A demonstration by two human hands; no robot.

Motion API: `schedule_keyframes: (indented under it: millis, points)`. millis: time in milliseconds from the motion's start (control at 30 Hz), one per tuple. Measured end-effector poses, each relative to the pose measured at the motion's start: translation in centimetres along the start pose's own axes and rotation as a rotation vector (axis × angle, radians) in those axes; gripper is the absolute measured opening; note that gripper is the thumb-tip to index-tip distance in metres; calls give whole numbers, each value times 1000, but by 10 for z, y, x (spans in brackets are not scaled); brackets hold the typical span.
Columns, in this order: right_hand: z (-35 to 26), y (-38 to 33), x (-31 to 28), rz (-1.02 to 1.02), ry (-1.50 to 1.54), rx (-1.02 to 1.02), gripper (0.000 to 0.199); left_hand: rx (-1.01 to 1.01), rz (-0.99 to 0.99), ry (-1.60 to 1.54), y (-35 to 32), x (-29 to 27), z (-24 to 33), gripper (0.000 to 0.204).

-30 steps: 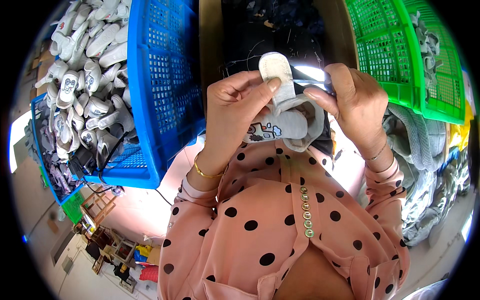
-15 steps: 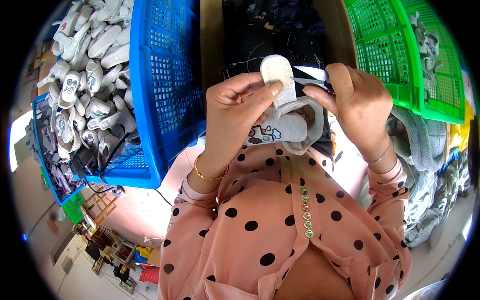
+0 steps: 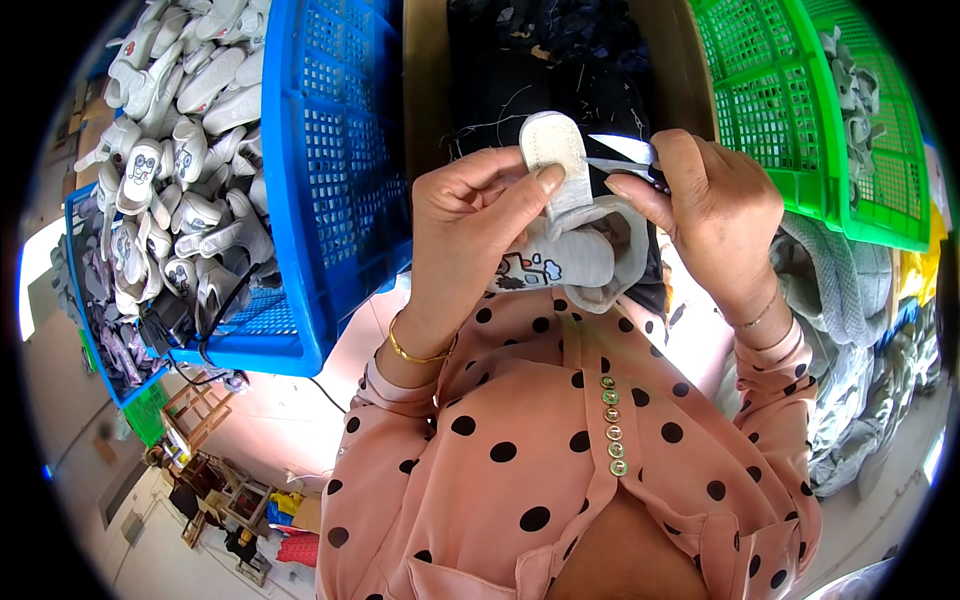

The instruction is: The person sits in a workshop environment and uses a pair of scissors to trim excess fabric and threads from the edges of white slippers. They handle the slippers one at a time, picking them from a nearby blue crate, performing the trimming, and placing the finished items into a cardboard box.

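My left hand (image 3: 475,205) is closed on a small light grey cloth shoe (image 3: 580,262) with a cartoon print. Its thumb presses on the pale strap flap (image 3: 552,140), which stands up from the shoe's opening. In my right hand (image 3: 715,205) is a pair of scissors (image 3: 625,152), gripped by handles mostly hidden behind the fingers. The blades are parted and point left, and the lower tip reaches the right edge of the flap. The shoe hangs below the flap, its opening turned to the right.
A blue plastic crate (image 3: 335,140) on the left holds a heap of similar pale shoes (image 3: 185,80). Green crates (image 3: 765,110) stand on the right, above grey padded material (image 3: 835,275). Ahead, a brown box (image 3: 425,90) contains dark scraps (image 3: 560,30). A black cable (image 3: 225,305) hangs over the blue crate's near edge.
The upper scissor blade has tilted slightly, with a little more space between the blades. Both hands and the shoe stay almost where they were.
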State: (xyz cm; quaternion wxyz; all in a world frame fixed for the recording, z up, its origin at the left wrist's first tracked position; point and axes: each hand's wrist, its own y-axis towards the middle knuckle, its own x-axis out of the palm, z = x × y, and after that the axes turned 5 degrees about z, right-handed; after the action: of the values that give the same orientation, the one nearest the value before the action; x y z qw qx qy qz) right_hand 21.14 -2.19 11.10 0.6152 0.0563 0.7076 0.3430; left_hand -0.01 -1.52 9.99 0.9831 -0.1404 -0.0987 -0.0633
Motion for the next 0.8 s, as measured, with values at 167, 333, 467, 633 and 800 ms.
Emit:
schedule_keyframes:
  millis: [167, 333, 467, 633, 800]
  points:
    - [1, -1, 3, 16, 14, -25, 44, -23, 5, -7, 0, 2, 0, 19]
    - [-5, -5, 9, -5, 61, 32, 43, -21, -17, 57, 0, -6, -6, 18]
    - [-11, -12, 16, -97, 362, 236, 40, -25, 17, 41, -2, -4, -7, 18]
    - [-5, -15, 16, -358, 1060, 564, 37, -20, 29, 54, -1, -2, -1, 17]
    - [0, -5, 4, -80, 276, 134, 44, -24, 17, 48, 3, -3, -1, 14]
